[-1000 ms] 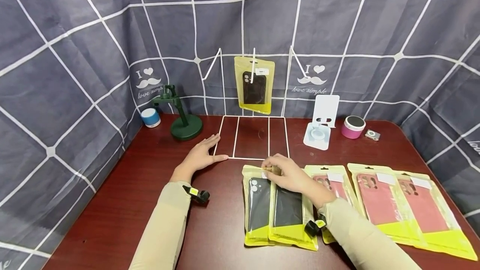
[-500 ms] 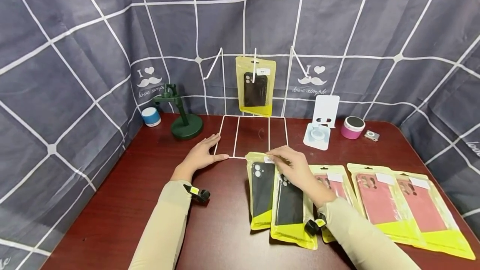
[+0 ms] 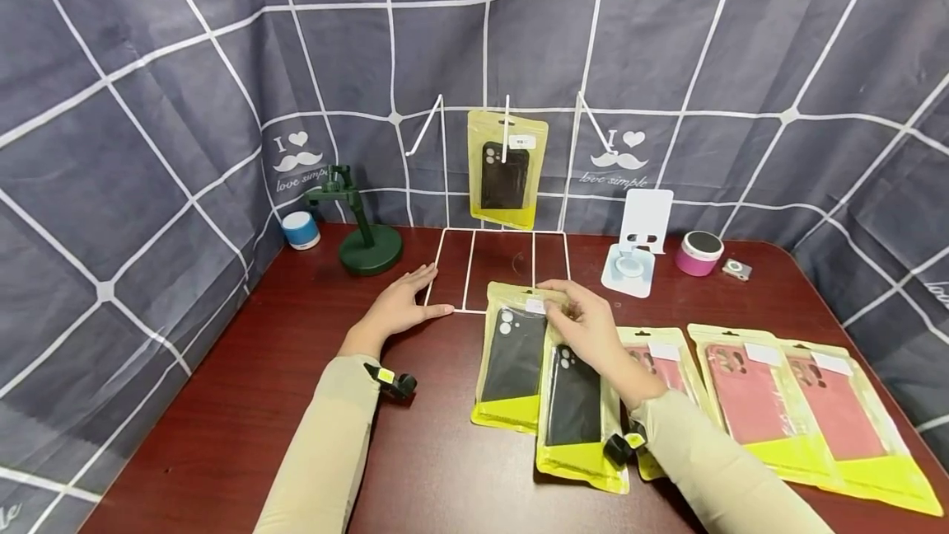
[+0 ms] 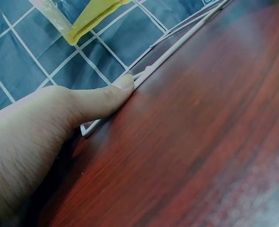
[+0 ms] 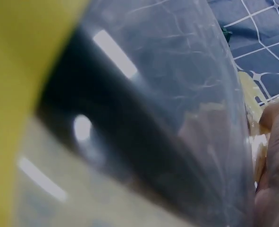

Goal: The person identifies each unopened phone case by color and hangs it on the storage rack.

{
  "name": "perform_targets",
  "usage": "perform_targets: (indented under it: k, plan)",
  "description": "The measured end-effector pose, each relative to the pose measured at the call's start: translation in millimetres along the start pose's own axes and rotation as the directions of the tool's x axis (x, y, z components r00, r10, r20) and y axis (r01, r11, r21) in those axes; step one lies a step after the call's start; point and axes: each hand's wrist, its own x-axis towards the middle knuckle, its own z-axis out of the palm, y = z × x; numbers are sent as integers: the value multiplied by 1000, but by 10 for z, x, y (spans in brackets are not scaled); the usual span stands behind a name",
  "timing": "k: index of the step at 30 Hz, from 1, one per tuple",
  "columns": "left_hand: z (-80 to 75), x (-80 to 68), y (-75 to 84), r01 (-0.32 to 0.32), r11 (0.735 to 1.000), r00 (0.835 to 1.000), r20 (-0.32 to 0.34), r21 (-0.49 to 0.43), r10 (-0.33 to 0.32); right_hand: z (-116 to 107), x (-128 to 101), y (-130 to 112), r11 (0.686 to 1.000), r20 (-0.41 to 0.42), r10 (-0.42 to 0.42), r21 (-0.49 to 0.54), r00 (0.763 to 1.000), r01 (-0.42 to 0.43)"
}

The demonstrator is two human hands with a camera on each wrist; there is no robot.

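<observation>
My right hand (image 3: 586,321) pinches the upper right corner of a clear and yellow bag with a black phone case (image 3: 513,357) inside. That bag slants, its lower end swung to the left. A second bagged black phone case (image 3: 574,402) lies just right of it, its top hidden under my right hand. In the right wrist view, a bag's clear film (image 5: 186,71) fills most of the picture, with my fingers at the right edge. My left hand (image 3: 399,303) rests with fingers extended at the left side of a white wire rack (image 3: 465,270), its thumb (image 4: 104,101) on the front wire.
One bagged black case (image 3: 506,175) hangs on the rack's middle hook, between two bare hooks. Bagged pink cases (image 3: 749,402) lie at the right. Behind stand a green stand (image 3: 371,250), a blue-and-white cylinder (image 3: 300,229), a white phone stand (image 3: 628,270) and a pink cylinder (image 3: 699,252).
My right hand has moved up and slightly right, drawing the left black-case bag toward the rack; its lower end has swung left. The second bag and my left hand stay nearly in place.
</observation>
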Motion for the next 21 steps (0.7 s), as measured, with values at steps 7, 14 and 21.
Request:
perform_targets:
  k: [7, 14, 21]
  plan:
    - [-10, -8, -5, 3, 1000, 1000, -6, 1, -3, -17, 64, -100, 995, -11, 92, 48, 996, -92]
    - [11, -17, 6, 13, 1000, 1000, 6, -14, -13, -58, 94, -242, 930, -8, 161, 337, 987, -149]
    - [-1, -13, 15, 22, 1000, 1000, 2, -16, -22, -150, 149, -496, 963, 52, 216, 156, 975, -222]
